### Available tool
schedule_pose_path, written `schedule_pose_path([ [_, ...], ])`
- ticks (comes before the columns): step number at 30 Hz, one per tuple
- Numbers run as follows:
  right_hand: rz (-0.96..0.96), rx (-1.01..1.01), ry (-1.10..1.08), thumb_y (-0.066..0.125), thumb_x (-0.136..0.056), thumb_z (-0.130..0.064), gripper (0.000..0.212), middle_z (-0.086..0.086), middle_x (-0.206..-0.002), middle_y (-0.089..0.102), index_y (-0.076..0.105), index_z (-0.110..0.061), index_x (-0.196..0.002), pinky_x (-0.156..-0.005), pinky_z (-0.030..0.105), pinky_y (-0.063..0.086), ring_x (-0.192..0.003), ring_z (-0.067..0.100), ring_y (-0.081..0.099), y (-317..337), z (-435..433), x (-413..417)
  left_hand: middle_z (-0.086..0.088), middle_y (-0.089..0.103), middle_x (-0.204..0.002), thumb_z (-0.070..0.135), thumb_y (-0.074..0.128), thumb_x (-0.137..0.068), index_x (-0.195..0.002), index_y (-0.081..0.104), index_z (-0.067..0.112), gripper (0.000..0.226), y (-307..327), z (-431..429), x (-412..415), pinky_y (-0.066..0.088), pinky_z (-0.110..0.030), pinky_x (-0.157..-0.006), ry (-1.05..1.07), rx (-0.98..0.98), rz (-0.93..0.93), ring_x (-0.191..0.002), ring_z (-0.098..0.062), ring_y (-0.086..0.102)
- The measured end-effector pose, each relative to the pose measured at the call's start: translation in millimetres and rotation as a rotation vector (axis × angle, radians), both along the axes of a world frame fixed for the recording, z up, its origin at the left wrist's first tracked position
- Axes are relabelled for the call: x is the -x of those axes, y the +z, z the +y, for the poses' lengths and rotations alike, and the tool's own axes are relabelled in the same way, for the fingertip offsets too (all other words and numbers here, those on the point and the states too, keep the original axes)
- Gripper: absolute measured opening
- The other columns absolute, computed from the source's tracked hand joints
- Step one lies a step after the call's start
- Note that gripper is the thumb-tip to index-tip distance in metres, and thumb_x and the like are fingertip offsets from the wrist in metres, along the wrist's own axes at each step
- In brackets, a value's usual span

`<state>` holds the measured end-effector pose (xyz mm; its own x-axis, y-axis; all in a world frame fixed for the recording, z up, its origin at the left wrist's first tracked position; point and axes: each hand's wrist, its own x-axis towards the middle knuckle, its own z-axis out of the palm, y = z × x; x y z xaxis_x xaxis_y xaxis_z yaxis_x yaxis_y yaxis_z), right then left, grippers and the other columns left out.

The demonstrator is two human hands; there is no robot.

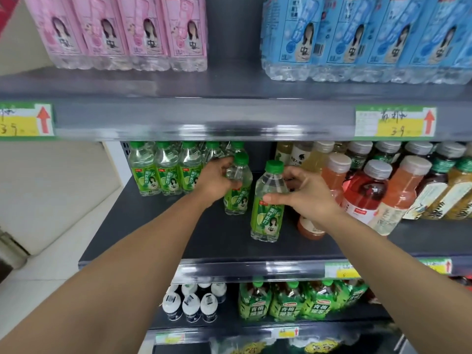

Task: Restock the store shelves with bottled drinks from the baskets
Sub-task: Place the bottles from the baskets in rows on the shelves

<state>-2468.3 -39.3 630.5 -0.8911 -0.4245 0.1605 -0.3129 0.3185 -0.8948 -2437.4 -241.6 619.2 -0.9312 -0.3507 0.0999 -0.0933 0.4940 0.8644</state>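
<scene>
Two green-capped clear bottles with green labels stand on the dark middle shelf [158, 233]. My left hand [217, 181] grips the farther bottle [237, 198] around its upper body. My right hand [306, 195] holds the nearer bottle [267, 213] at its shoulder, thumb across the front and fingers curled behind. A row of matching green bottles [163, 172] stands at the back left of the same shelf. No basket is in view.
Orange, red and tea bottles [370, 190] crowd the shelf right of my right hand. Pink [122, 31] and blue [370, 39] water packs sit on the upper shelf. Below are white-capped bottles [191, 302] and green packs [293, 300]. A white floor lies at the left.
</scene>
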Motion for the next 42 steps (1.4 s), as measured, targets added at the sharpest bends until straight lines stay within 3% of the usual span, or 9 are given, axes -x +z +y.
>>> schedule_pose_path([
  [3, -0.015, 0.01, 0.022, 0.091, -0.056, -0.016, 0.061, -0.013, -0.097, 0.065, 0.065, -0.012, -0.111, -0.076, 0.014, 0.045, -0.091, 0.005, 0.061, -1, -2, 3, -0.005, 0.053, -0.136, 0.005, 0.08, -0.073, -0.139, 0.047, 0.01, 0.074, -3, -4, 7, 0.044, -0.029, -0.1, 0.01, -0.026, 0.009, -0.124, -0.022, 0.051],
  [7, -0.027, 0.011, 0.024, 0.092, -0.057, -0.018, 0.066, -0.006, -0.108, 0.067, 0.064, -0.011, -0.117, -0.08, 0.013, 0.045, -0.099, 0.009, 0.061, -6, -7, 4, -0.002, 0.057, -0.131, 0.003, 0.079, -0.073, -0.137, 0.05, 0.008, 0.071, -7, -6, 15, 0.044, -0.029, -0.101, 0.001, -0.058, 0.022, -0.115, -0.015, 0.054],
  [13, -0.048, 0.007, 0.035, 0.091, -0.057, -0.015, 0.053, -0.009, -0.102, 0.066, 0.065, -0.018, -0.104, -0.087, 0.019, 0.047, -0.098, 0.01, 0.061, -10, -10, 1, -0.008, 0.051, -0.14, 0.005, 0.08, -0.073, -0.141, 0.043, 0.004, 0.077, -14, -7, 22, 0.04, -0.031, -0.107, 0.015, -0.084, 0.035, -0.128, -0.021, 0.049],
  [19, -0.025, -0.002, 0.059, 0.091, -0.058, -0.013, 0.044, -0.006, -0.101, 0.068, 0.063, -0.031, -0.086, -0.08, 0.014, 0.048, -0.097, 0.01, 0.061, -10, -19, -3, -0.007, 0.048, -0.135, 0.022, 0.082, -0.073, -0.138, 0.05, 0.019, 0.073, -20, -8, 20, 0.045, -0.035, -0.103, 0.073, 0.103, 0.061, -0.118, -0.02, 0.053],
  [24, -0.014, -0.069, 0.06, 0.092, -0.058, -0.019, 0.051, -0.005, -0.103, 0.067, 0.067, -0.016, -0.102, -0.088, 0.027, 0.05, -0.098, 0.012, 0.061, -6, -43, -7, -0.004, 0.058, -0.127, 0.005, 0.07, -0.083, -0.128, 0.059, 0.015, 0.048, -28, -19, -6, 0.045, -0.025, -0.094, 0.099, 0.046, 0.07, -0.115, -0.018, 0.056],
  [30, 0.079, -0.113, 0.137, 0.09, -0.06, -0.017, 0.09, -0.01, -0.112, 0.056, 0.045, -0.031, -0.136, -0.08, 0.014, 0.043, -0.099, 0.005, 0.055, 9, -83, -12, 0.005, 0.065, -0.085, -0.026, 0.048, -0.073, -0.109, 0.064, 0.005, 0.05, -34, -34, -42, 0.047, -0.008, -0.063, -0.043, -0.151, -0.038, -0.074, 0.0, 0.063],
  [33, 0.14, -0.164, 0.129, 0.09, -0.06, -0.02, 0.087, -0.005, -0.119, 0.059, 0.046, -0.027, -0.135, -0.096, 0.031, 0.048, -0.107, 0.012, 0.058, 12, -102, -12, -0.001, 0.067, -0.091, -0.019, 0.062, -0.071, -0.106, 0.06, 0.011, 0.046, -38, -41, -49, 0.051, -0.017, -0.067, -0.092, -0.252, -0.079, -0.082, -0.012, 0.064],
  [38, 0.257, -0.239, 0.11, 0.088, -0.065, -0.025, 0.089, -0.003, -0.127, 0.06, 0.042, -0.029, -0.141, -0.096, 0.021, 0.039, -0.109, 0.007, 0.053, 5, -118, -9, -0.003, 0.069, -0.112, 0.008, 0.083, -0.069, -0.12, 0.059, 0.009, 0.056, -47, -52, -39, 0.052, -0.035, -0.093, 0.0, -0.242, -0.029, -0.103, -0.018, 0.065],
  [42, 0.353, -0.296, 0.076, 0.086, -0.068, -0.027, 0.087, -0.001, -0.13, 0.059, 0.04, -0.025, -0.143, -0.105, 0.035, 0.043, -0.12, 0.019, 0.054, -3, -120, -5, -0.001, 0.071, -0.107, 0.018, 0.086, -0.068, -0.116, 0.062, 0.013, 0.054, -59, -56, -27, 0.053, -0.041, -0.092, 0.067, -0.109, -0.023, -0.099, -0.017, 0.066],
])
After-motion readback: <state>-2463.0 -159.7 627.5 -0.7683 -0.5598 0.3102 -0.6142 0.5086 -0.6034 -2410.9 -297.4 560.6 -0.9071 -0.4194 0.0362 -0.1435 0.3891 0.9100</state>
